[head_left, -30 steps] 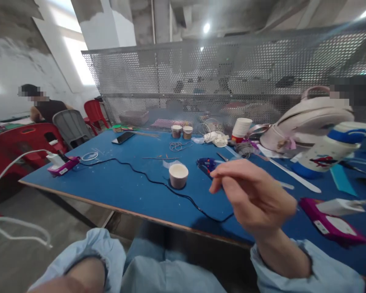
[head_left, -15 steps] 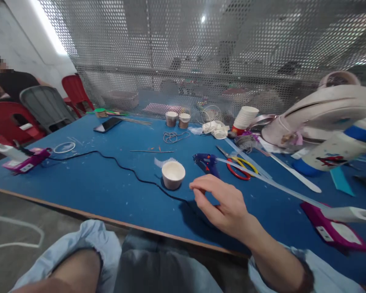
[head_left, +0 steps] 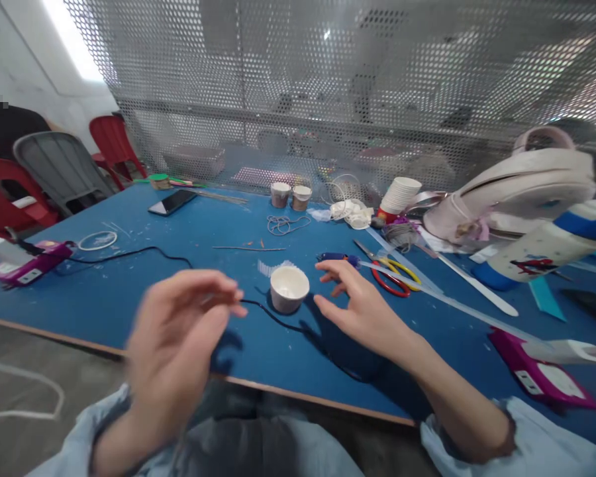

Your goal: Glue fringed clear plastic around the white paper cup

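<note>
A small white paper cup (head_left: 289, 291) stands upright on the blue table between my two hands. To its left, my left hand (head_left: 181, 331) hovers above the table with fingers curved and apart, a little blurred, holding nothing. My right hand (head_left: 352, 298) is just right of the cup, thumb and fingers spread, also with nothing in it and not touching the cup. Behind the right hand lies a blue hot glue gun (head_left: 338, 257), partly covered by the fingers. A strip of striped clear material (head_left: 267, 268) lies behind the cup.
Scissors (head_left: 396, 277), a stack of paper cups (head_left: 402, 193), a pale bag (head_left: 516, 185) and a bottle (head_left: 541, 255) occupy the right side. Purple power strips (head_left: 541, 374) sit at both ends, and a black cable (head_left: 273, 317) crosses the table. A phone (head_left: 173, 202) lies back left.
My left hand has risen from below the table edge to the cup's left side. My right hand's fingers have opened from a near pinch. The view has shifted slightly.
</note>
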The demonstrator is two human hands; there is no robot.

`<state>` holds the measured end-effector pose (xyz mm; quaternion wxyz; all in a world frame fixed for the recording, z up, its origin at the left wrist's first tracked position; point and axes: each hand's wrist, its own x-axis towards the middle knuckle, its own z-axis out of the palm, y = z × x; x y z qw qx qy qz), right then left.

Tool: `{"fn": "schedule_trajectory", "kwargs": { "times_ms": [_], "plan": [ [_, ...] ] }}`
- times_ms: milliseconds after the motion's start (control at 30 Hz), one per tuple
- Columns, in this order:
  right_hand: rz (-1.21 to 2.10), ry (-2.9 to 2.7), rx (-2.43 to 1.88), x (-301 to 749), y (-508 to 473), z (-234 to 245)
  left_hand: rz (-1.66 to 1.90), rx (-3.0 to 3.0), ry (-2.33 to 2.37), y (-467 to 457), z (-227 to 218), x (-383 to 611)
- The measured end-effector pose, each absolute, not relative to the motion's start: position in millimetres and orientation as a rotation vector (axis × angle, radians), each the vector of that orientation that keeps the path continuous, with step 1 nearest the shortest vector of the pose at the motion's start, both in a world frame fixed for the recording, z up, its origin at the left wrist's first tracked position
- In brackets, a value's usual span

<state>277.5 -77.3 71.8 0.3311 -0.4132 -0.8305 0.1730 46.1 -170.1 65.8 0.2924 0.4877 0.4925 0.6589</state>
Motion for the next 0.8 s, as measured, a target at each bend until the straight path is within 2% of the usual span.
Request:
{"fn": "schedule_trajectory", "kwargs": {
  "times_ms": [233, 400, 800],
  "plan": [
    [0.816, -2.175, -1.155, 265.2, -63.8, 45.9, 1.141, 1.334, 1.286, -83.8, 30.6, 63.7],
    [0.906, -2.159, -1.16, 266.7, -71.9, 45.6, 0.996, 1.349, 1.122, -65.1, 23.3, 66.4],
    [0.952, -1.89, -1.158, 265.5, -36.8, 59.7, 0.722, 1.315, 0.906, -34.9, 48.6, 47.3]
  ]
}}
